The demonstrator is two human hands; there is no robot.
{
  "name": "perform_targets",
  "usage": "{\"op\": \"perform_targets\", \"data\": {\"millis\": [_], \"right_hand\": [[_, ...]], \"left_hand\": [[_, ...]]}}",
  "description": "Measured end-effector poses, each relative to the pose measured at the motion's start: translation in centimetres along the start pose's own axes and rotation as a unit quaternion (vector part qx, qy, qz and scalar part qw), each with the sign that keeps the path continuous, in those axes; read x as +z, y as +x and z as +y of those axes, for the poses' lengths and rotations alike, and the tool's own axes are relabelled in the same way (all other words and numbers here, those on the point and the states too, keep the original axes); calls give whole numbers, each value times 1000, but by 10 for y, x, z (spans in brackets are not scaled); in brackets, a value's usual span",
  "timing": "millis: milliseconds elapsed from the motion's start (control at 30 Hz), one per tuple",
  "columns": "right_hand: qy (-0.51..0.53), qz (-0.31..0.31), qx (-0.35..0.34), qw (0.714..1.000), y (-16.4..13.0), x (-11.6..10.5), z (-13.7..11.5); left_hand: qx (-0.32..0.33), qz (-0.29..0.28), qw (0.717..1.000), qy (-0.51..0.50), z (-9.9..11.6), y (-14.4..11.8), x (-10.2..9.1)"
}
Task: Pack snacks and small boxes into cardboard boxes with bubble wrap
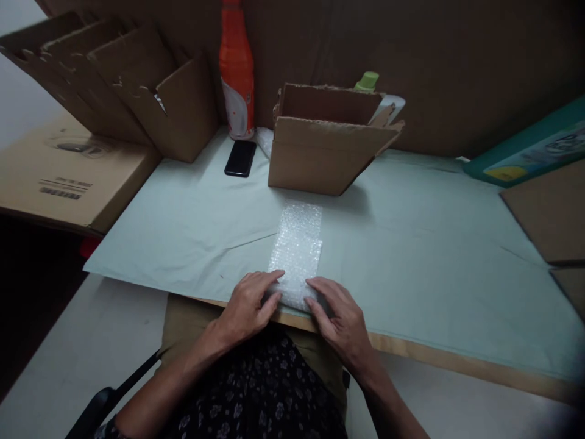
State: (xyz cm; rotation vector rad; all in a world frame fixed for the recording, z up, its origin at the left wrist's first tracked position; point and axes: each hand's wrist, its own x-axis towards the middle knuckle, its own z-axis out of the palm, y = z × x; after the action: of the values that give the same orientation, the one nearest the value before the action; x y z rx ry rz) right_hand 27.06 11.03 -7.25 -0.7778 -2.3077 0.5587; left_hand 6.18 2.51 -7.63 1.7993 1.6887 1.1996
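Observation:
A strip of bubble wrap (297, 244) lies on the pale green table cover (411, 244), running from the table's near edge towards an open cardboard box (320, 155). My left hand (249, 302) and my right hand (340, 314) both press on the near end of the strip, where it is rolled or folded over something I cannot make out. Fingers of both hands curl around that thick end.
A black phone (240, 158) and an orange bottle (236, 73) stand at the back. Flat folded cartons (137, 85) lean at the back left over a large box (64, 177). A green-capped bottle (367, 81) hides behind the open box. Cardboard sheets (548, 213) lie right.

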Motion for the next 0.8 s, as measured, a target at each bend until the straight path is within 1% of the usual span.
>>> {"op": "perform_targets", "data": {"millis": [67, 133, 200, 267, 300, 367, 433, 500, 533, 633, 700, 800], "right_hand": [[-45, 19, -32, 998, -1, 1, 1], [-72, -7, -68, 995, -3, 2, 2], [-85, -39, -89, 992, -3, 4, 2], [-86, -42, -82, 992, -3, 6, 3], [-76, -35, -72, 994, -3, 7, 3], [-38, -22, -45, 998, -3, 6, 2], [10, -31, -15, 999, -3, 4, 2], [37, -46, 9, 998, -3, 2, 1], [34, -43, 14, 998, -4, 2, 1], [-28, 8, -1, 1000, -5, 2, 1], [-71, 23, -23, 997, -4, 4, 2], [-103, -8, -47, 994, 1, 10, 4]], "left_hand": [[-19, -3, 1000, 7, -5, 8, 5], [-27, 4, 999, 30, -9, 14, 9], [-24, 29, 997, 66, -11, 16, 11], [2, 46, 995, 87, -10, 13, 10], [20, 44, 995, 85, -8, 10, 8], [55, 20, 996, 62, -4, 2, 2], [65, -6, 997, 32, 0, -5, -5], [48, -16, 999, 11, 3, -7, -8], [36, -17, 999, 5, 2, -6, -9], [6, -9, 1000, 18, -4, 5, -4], [-9, 6, 999, 48, -12, 15, 2], [-25, 40, 994, 96, -20, 26, 10]]}}
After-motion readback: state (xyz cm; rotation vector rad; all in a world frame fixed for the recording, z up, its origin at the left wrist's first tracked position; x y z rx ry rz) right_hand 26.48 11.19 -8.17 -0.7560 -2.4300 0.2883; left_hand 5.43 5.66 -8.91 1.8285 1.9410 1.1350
